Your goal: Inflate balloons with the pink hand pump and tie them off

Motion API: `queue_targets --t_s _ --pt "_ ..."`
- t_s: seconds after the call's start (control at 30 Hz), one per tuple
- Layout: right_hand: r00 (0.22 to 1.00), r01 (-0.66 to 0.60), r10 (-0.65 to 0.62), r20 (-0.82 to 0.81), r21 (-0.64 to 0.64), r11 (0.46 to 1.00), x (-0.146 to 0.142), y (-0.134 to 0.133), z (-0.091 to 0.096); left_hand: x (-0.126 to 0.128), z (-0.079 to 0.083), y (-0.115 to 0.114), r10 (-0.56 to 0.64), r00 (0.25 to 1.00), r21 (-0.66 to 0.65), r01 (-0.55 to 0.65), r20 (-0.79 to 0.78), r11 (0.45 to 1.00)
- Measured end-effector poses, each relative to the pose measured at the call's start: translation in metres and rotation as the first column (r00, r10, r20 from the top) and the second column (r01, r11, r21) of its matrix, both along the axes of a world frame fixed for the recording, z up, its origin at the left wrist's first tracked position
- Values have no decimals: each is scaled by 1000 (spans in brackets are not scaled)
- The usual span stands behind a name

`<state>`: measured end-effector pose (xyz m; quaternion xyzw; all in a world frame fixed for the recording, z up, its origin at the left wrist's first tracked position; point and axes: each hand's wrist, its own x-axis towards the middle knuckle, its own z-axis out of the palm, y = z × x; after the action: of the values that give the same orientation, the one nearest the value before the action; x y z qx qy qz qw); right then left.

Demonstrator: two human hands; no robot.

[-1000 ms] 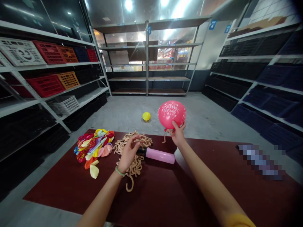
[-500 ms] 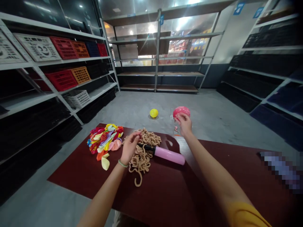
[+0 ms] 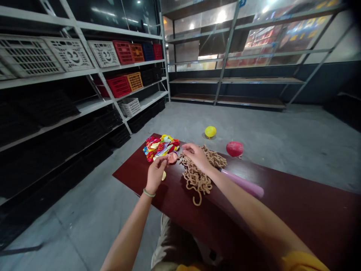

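Observation:
My left hand (image 3: pixel 156 174) is over the left part of the dark red table, thumb and fingers pinched at the edge of a flat pink balloon (image 3: pixel 172 157). A heap of uninflated balloons (image 3: pixel 160 146) in many colours lies just beyond it. Part of a pale yellow balloon (image 3: pixel 164 175) shows beside that hand. My right hand (image 3: pixel 198 157) hovers over the left side of a tangled pile of tan cord (image 3: pixel 199 180), its fingers loosely bent and apart, with nothing visible in them. A pink balloon pump (image 3: pixel 244 183) lies partly behind my right forearm.
On the floor past the table (image 3: pixel 299 188) are an inflated yellow balloon (image 3: pixel 210 131) and an inflated red-pink balloon (image 3: pixel 234 149). Shelving with plastic crates (image 3: pixel 104 53) runs along the left; a metal rack (image 3: pixel 225 56) stands at the back.
The view has turned left. My right hand has moved left from in front of the red-pink balloon to over the cord. My left hand has moved from the cord to the balloon heap.

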<state>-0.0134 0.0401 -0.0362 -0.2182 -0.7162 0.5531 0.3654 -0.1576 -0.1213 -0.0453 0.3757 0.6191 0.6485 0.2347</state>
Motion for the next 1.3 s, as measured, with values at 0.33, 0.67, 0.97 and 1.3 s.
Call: queue_targets --t_s 0.33,0.67,0.97,1.3 --pt "907 -223 146 395 158 962 -53 -90 -58 -38 -60 -39 228 973 -75 -225 30 971" --pt "903 -154 73 424 159 975 -11 -75 -16 -12 -32 -42 -129 991 -14 128 -30 992" --pt "897 -177 139 418 53 983 70 -48 38 51 10 -11 -472 803 8 505 364 863" --pt "904 -84 31 426 107 991 162 -40 55 106 26 16 -730 544 -185 835 414 518"
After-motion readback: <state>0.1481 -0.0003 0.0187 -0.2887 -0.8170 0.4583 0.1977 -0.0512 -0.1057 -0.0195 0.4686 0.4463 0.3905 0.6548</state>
